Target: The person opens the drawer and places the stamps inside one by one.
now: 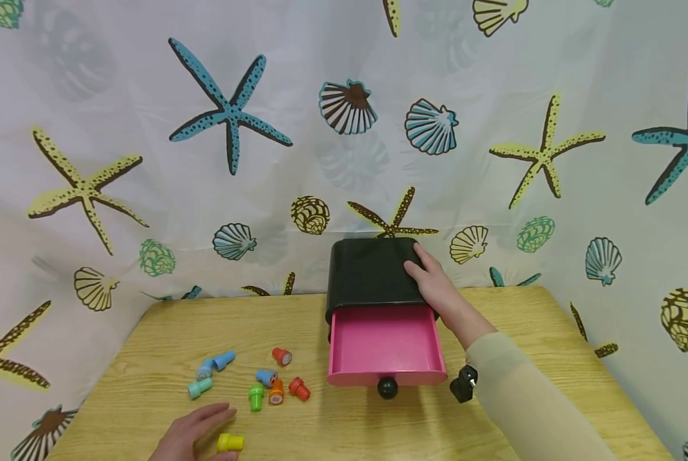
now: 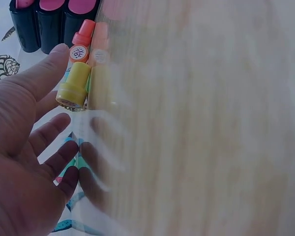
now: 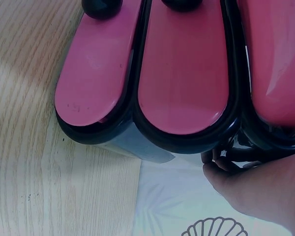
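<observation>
Two hands work: right hand (image 1: 436, 288) steadies the black box (image 1: 369, 272), fingers flat; left hand (image 1: 191, 435), relaxed, should pinch the yellow stamp (image 1: 230, 442) near the table's front edge.

The left hand (image 1: 191, 434) is cut by the head view's bottom edge; the left wrist view's right side is blurred.

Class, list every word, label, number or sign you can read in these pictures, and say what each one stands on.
No readable words, brands or numbers anywhere.
Orange stamp: a round face with a printed design, too blurred to read.
Yellow stamp by the left hand: face not legible.
Black box and pink drawer: no lettering visible.
</observation>
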### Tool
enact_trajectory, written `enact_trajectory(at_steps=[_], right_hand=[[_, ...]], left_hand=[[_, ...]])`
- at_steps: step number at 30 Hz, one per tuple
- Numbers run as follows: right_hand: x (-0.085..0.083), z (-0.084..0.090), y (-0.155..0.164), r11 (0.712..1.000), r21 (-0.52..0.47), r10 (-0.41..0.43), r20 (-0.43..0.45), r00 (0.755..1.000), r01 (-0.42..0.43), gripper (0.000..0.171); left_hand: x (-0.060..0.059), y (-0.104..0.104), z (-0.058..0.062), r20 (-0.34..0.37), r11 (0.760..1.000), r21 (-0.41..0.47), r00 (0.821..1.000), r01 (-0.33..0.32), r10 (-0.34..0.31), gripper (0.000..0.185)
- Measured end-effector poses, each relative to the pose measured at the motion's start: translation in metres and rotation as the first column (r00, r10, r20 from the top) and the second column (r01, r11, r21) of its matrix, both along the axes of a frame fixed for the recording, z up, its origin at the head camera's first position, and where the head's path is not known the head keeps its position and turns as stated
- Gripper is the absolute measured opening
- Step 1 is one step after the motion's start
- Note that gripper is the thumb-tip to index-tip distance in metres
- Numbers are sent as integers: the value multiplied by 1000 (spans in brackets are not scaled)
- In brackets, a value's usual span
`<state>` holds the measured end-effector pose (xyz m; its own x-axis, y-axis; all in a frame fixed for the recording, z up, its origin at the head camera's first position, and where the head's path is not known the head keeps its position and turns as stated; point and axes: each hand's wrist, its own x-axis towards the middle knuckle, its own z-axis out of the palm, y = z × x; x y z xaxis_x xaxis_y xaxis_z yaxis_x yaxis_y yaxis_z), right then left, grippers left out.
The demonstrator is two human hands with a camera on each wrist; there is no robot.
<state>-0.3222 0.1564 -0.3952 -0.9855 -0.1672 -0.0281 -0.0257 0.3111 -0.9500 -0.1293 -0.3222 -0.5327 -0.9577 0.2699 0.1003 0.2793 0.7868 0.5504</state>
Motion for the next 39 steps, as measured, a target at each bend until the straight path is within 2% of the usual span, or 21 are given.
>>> enact_trajectory(at_steps=[4, 9, 11, 19, 22, 24, 26, 28, 30, 31, 32, 34, 37, 38, 39], right_hand=[[-1, 0, 0, 1000, 0, 0, 2, 1000, 0, 71], [-1, 0, -2, 1000, -1, -3, 2, 1000, 3, 70], [-1, 0, -2, 1000, 1, -5, 4, 1000, 5, 70], [-2, 0, -2, 1000, -2, 6, 10, 1000, -6, 71], [-2, 1, 0, 1000, -1, 8, 9, 1000, -7, 71], [-1, 1, 2, 1000, -5, 7, 8, 1000, -7, 71], [-1, 1, 2, 1000, -10, 10, 5, 1000, -10, 71], [-2, 1, 2, 1000, -16, 13, 5, 1000, -13, 71], [-3, 1, 2, 1000, -17, 15, 3, 1000, -15, 71], [-3, 0, 2, 1000, -16, 14, 4, 1000, -14, 71], [-2, 0, 2, 1000, -14, 12, 5, 1000, -12, 71], [-2, 0, 2, 1000, -10, 12, 8, 1000, -11, 71], [-2, 0, 2, 1000, -6, 9, 8, 1000, -9, 71], [-1, 0, 2, 1000, -7, 10, 6, 1000, -10, 71], [-1, 0, 2, 1000, -8, 11, 6, 1000, -11, 71]], left_hand=[[1, -2, -3, 2, 1000, -14, 1000, -4, 4, 59], [-2, -8, -10, -113, 996, -78, 992, 50, -59, 45], [-3, -10, -11, -132, 994, -94, 989, 55, -67, 40], [-3, -13, -10, -88, 993, -98, 994, 60, -69, 28], [-4, -12, -7, -78, 990, -112, 993, 85, -94, 28], [-6, -14, -8, -101, 986, -113, 986, 119, -131, 28], [-9, -19, -14, -153, 981, -105, 972, 162, -177, 28], [-13, -26, -25, -209, 980, -88, 959, 176, -191, 28], [-17, -30, -31, -223, 979, -73, 953, 192, -204, 28], [-18, -31, -31, -213, 981, -59, 957, 187, -196, 29], [-18, -30, -28, -168, 981, -41, 967, 188, -193, 28], [-18, -25, -15, -36, 984, -6, 984, 176, -176, 31], [-16, -10, 10, 125, 993, 28, 985, 113, -115, 36], [-14, -4, 18, 156, 996, 27, 984, 87, -90, 38], [-12, 2, 24, 156, 998, 23, 986, 59, -62, 39]])
